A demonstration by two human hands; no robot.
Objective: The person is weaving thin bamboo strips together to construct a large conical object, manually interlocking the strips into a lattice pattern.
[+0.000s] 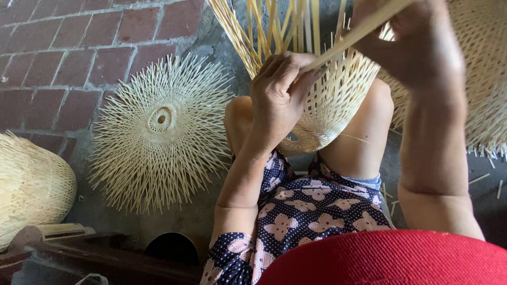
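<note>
Half-woven bamboo basket (pixel 332 100) sat between the bare knees, rounded bottom pointing down toward the lap, loose strips fanning upward out of its rim. Far left of that basket, lay a finished woven dome (pixel 31 184) at the frame's edge, on the ground. Nearer the basket, still to its left, rested a flat spiky woven disc (pixel 161 129) with a small round hole at its centre, beside red brick paving (pixel 68 58). Against the basket's left wall pressed the left hand (pixel 280 95), fingers curled shut around a long bamboo strip (pixel 359 34). Above the basket's upper right, gripped the same strip in the right hand (pixel 417 42), fingers closed. Right of the basket, hung another pale woven piece (pixel 483 79), partly behind the right forearm
</note>
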